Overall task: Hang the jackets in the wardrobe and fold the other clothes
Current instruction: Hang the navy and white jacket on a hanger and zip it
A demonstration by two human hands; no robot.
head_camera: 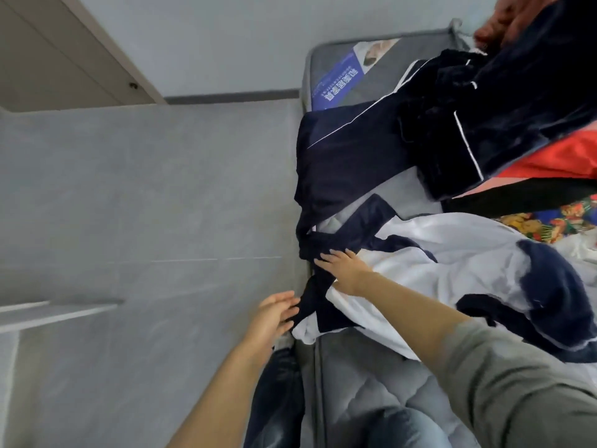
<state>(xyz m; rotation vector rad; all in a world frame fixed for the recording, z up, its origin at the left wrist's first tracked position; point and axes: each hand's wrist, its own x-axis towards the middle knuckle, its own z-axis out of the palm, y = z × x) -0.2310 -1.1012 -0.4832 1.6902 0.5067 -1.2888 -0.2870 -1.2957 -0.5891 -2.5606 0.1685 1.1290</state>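
**Two flat hands on a white-and-navy jacket at the bed's edge**

The white jacket with navy trim (436,270) lies spread across the grey quilted mattress (371,392), one navy sleeve (318,286) trailing over the edge. The right hand (344,270) rests on the sleeve with fingers straight, its grip open. The left hand (274,313), fingers extended and relaxed, touches the sleeve's hanging end without clasping it. Further back sit dark navy velvet clothes with white piping (468,124), beside a red garment (555,156).

Grey tiled floor (145,205), quilted grey mattress (371,383), pale wall (226,43).
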